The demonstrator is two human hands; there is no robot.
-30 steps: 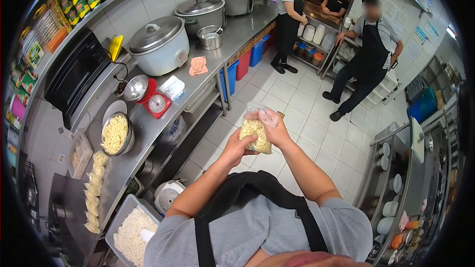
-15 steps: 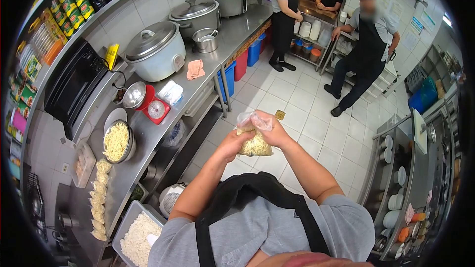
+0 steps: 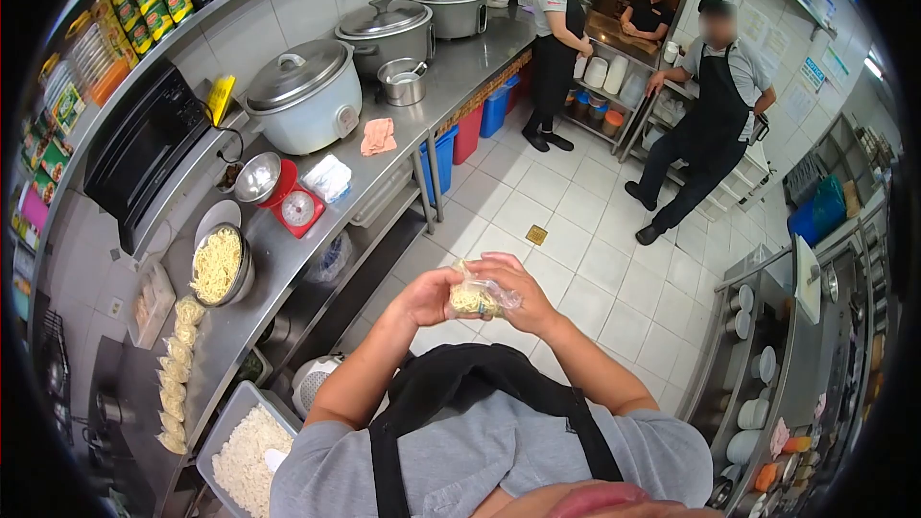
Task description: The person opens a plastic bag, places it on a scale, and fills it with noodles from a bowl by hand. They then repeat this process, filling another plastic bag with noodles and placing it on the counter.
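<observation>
Between my two hands, in front of my black apron, is a clear plastic bag of noodles (image 3: pixel 472 301). My left hand (image 3: pixel 429 297) is closed round the bag's left side, its thumb near the top. Curled over the right side and the loose plastic is my right hand (image 3: pixel 523 295), also closed on the bag. Left of me on the steel counter stands a metal bowl of noodles (image 3: pixel 219 266). A row of several filled noodle bags (image 3: pixel 175 374) runs along the counter below that bowl.
A red kitchen scale (image 3: pixel 295 211), a folded cloth (image 3: pixel 378 136) and large rice cookers (image 3: pixel 304 101) stand on the left counter. A grey tub of white rice-like food (image 3: pixel 251 451) is at my lower left. Two people (image 3: pixel 559 38) stand ahead; another is beyond a hatch.
The noodle bag has come lower and slightly left, closer to my body. Its top was gathered upright in both hands; now the bag looks more compact, with the plastic folded to the right.
</observation>
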